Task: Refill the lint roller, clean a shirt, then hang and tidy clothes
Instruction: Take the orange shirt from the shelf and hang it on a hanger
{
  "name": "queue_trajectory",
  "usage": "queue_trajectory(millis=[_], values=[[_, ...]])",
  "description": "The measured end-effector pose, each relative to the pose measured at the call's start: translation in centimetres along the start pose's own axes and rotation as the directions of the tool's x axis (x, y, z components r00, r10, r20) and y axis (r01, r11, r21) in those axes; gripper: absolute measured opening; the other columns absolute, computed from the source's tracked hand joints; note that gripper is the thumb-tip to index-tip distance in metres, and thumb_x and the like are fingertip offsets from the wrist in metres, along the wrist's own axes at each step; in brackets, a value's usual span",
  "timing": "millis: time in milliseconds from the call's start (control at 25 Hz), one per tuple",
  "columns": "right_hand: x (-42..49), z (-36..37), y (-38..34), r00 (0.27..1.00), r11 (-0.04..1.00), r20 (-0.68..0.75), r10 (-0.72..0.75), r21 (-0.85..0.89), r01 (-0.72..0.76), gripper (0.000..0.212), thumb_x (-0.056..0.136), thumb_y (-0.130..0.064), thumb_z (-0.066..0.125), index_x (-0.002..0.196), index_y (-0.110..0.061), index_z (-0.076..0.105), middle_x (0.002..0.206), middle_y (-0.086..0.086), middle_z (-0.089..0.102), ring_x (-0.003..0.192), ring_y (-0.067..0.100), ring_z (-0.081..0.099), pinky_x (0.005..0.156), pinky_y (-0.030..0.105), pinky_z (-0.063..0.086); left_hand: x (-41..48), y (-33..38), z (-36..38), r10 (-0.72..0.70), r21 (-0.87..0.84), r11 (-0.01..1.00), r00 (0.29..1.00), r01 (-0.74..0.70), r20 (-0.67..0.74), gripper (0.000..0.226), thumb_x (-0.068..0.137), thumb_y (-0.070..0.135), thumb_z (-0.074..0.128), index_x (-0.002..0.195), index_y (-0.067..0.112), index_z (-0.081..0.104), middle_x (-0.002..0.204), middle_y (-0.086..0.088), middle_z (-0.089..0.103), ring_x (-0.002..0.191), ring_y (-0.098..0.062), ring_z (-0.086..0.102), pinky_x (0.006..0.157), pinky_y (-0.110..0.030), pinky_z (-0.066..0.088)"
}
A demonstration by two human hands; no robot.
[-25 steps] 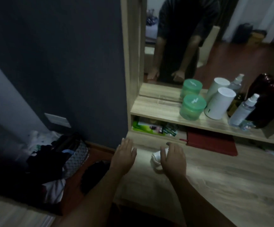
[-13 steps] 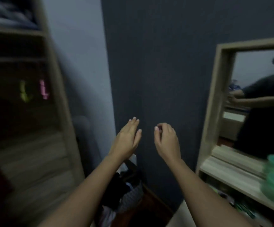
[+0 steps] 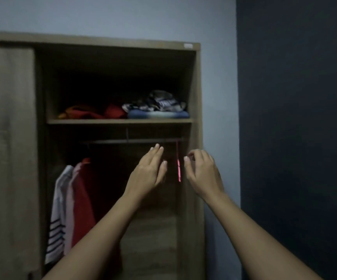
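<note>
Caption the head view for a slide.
Left hand and right hand reach toward a pink hanger on the wardrobe rail, shirts hanging further left.

**Colour and pattern findings: wardrobe area**

Wardrobe (image 3: 198,118): light brown wood grain. Rail (image 3: 132,140): dark.

Above the rail: red garments (image 3: 95,114), a blue folded garment (image 3: 157,114) and a grey-and-white mottled garment (image 3: 159,102).

Below the rail, left: white shirt (image 3: 57,209) with dark stripes low down, pale pink garment (image 3: 70,199), red shirt (image 3: 83,203).

Below the rail, right end: pink hanger (image 3: 178,168).

Right of the rail: pale blue-grey wall (image 3: 218,98), then dark navy wall (image 3: 294,118).
</note>
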State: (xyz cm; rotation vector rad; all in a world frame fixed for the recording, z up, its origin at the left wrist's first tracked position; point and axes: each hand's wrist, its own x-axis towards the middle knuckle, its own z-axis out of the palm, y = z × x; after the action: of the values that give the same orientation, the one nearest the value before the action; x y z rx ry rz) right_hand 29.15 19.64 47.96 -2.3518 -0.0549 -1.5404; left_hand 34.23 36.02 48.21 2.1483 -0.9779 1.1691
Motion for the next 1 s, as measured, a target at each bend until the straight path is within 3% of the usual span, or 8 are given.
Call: queue_trajectory(millis=[160, 280, 600, 800, 1000], values=[[6.9, 4.6, -3.0, 0.997, 0.997, -0.004, -0.081, -0.009, 0.081, 0.033, 0.094, -0.040, 0.038, 0.106, -0.014, 0.055, 0.103, 0.003, 0.056, 0.096, 0.019, 0.052, 0.078, 0.031, 0.045, 4.4, -6.4, -3.0, 0.000, 0.071, 0.997, 0.997, 0.005, -0.082, 0.061, 0.094, 0.046, 0.027, 0.145, 0.013, 0.032, 0.153, -0.006, 0.031, 0.142, -0.016, 0.026, 0.110, -0.024, 0.021], [10.4, 6.9, -3.9, 0.992, 0.992, 0.033, -0.123, -0.037, 0.124, 0.032, 0.094, -0.040, 0.041, 0.113, -0.016, 0.052, 0.110, 0.001, 0.052, 0.101, 0.016, 0.048, 0.083, 0.033, 0.047, 7.5, -10.5, -4.1, -0.003, 0.120, 0.993, 0.997, 0.013, -0.083, 0.052, 0.099, 0.035, 0.035, 0.146, 0.013, 0.029, 0.155, -0.006, 0.027, 0.143, -0.016, 0.022, 0.112, -0.027, 0.023], [17.9, 13.6, -5.7, 0.960, 0.962, 0.091, -0.263, -0.056, 0.269, 0.033, 0.095, -0.043, 0.041, 0.116, -0.019, 0.049, 0.114, 0.001, 0.047, 0.109, 0.016, 0.046, 0.089, 0.034, 0.046, 14.2, -20.6, -5.9, -0.049, 0.407, 0.911, 0.998, 0.065, -0.050, 0.054, 0.100, 0.032, 0.035, 0.146, 0.006, 0.025, 0.155, -0.013, 0.024, 0.144, -0.021, 0.021, 0.116, -0.030, 0.017], [21.6, 18.9, -7.9, 0.889, 0.902, 0.155, -0.431, 0.042, 0.430, 0.037, 0.096, -0.041, 0.040, 0.123, -0.016, 0.048, 0.119, 0.003, 0.046, 0.113, 0.019, 0.044, 0.092, 0.032, 0.042, 16.5, -26.2, -7.8, -0.106, 0.520, 0.842, 0.989, 0.146, -0.107, 0.052, 0.101, 0.028, 0.034, 0.146, 0.004, 0.024, 0.154, -0.016, 0.024, 0.144, -0.026, 0.020, 0.116, -0.032, 0.015], [23.1, 24.3, -11.9, 0.820, 0.846, 0.211, -0.532, 0.144, 0.512, 0.054, 0.096, -0.044, 0.036, 0.141, -0.013, 0.034, 0.143, 0.006, 0.037, 0.131, 0.022, 0.036, 0.108, 0.035, 0.030, 17.4, -31.1, -9.0, -0.238, 0.574, 0.779, 0.966, 0.253, -0.104, 0.054, 0.101, 0.030, 0.031, 0.146, 0.003, 0.023, 0.154, -0.018, 0.023, 0.144, -0.029, 0.020, 0.117, -0.036, 0.015]])
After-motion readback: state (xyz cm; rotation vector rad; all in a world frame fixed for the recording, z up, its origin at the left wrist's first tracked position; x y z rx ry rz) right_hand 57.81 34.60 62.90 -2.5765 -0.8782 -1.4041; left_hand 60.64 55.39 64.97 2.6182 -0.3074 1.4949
